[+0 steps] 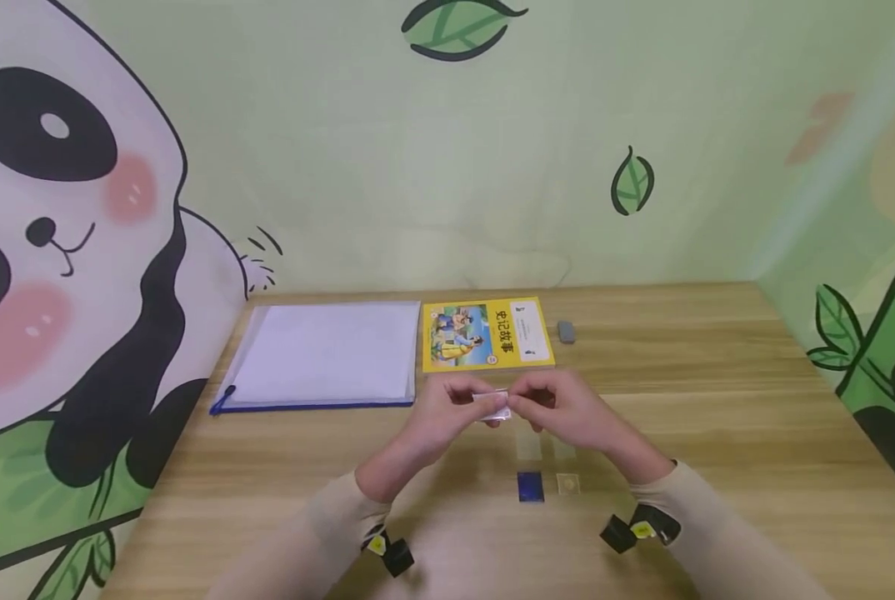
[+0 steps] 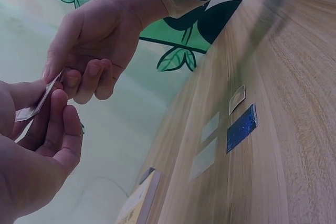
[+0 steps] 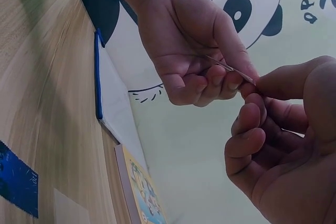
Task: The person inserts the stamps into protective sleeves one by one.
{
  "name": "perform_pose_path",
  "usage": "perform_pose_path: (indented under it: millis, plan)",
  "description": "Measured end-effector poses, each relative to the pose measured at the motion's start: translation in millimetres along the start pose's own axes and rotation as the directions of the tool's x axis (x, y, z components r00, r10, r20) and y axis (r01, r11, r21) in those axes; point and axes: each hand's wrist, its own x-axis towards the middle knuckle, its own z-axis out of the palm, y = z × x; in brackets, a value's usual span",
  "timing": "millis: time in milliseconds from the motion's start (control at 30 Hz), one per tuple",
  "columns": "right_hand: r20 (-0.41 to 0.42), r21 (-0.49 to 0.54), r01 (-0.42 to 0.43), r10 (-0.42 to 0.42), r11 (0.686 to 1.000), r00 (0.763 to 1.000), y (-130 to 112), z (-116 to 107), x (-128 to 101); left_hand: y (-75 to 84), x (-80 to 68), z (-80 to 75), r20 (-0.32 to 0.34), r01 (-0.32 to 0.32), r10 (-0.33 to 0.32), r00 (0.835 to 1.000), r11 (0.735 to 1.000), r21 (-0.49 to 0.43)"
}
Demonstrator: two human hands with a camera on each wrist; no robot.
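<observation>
I pinch a small clear plastic sleeve [image 1: 492, 405] between both hands, left hand [image 1: 442, 417] and right hand [image 1: 567, 414], above the wooden table [image 1: 717, 400], just before the yellow book [image 1: 485, 335]; its long axis runs hand to hand.

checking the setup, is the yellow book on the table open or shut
Shut. The yellow book lies flat on the table with its front cover up, beside the zip folder.
</observation>
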Motion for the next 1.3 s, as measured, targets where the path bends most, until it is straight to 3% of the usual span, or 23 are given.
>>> perform_pose_path:
  millis: [200, 367, 567, 800, 1100, 1300]
  plan:
    - [0.007, -0.021, 0.013, -0.013, 1.000, 1.000, -1, 1, -1, -0.6, -1.8, 1.4, 0.013, 0.027, -0.027, 1.000, 0.999, -0.024]
    - [-0.007, -0.033, 0.025, -0.025, 0.999, 1.000, -4, -4, 4, 5.0, 1.7, -2.0, -0.002, 0.007, -0.007, 1.000, 1.000, -0.019]
    - [-0.016, -0.043, 0.017, -0.017, 0.999, 1.000, -1, -4, 1, 0.3, 1.7, -2.3, 0.010, 0.036, -0.035, 0.999, 0.996, -0.077]
    - [-0.052, -0.053, 0.043, -0.046, 0.998, 0.998, 4, -5, -3, -1.7, -0.2, 0.3, 0.026, 0.047, -0.046, 0.999, 0.998, -0.029]
    - [-0.046, -0.061, 0.006, -0.009, 0.998, 0.999, 7, -3, 0, -1.3, -3.1, -5.2, 0.025, 0.078, -0.078, 0.997, 0.997, 0.022]
    - [-0.038, -0.086, 0.015, -0.019, 0.996, 0.999, 4, -5, 4, 1.9, -5.0, -7.2, 0.070, 0.137, -0.138, 0.988, 0.990, 0.020]
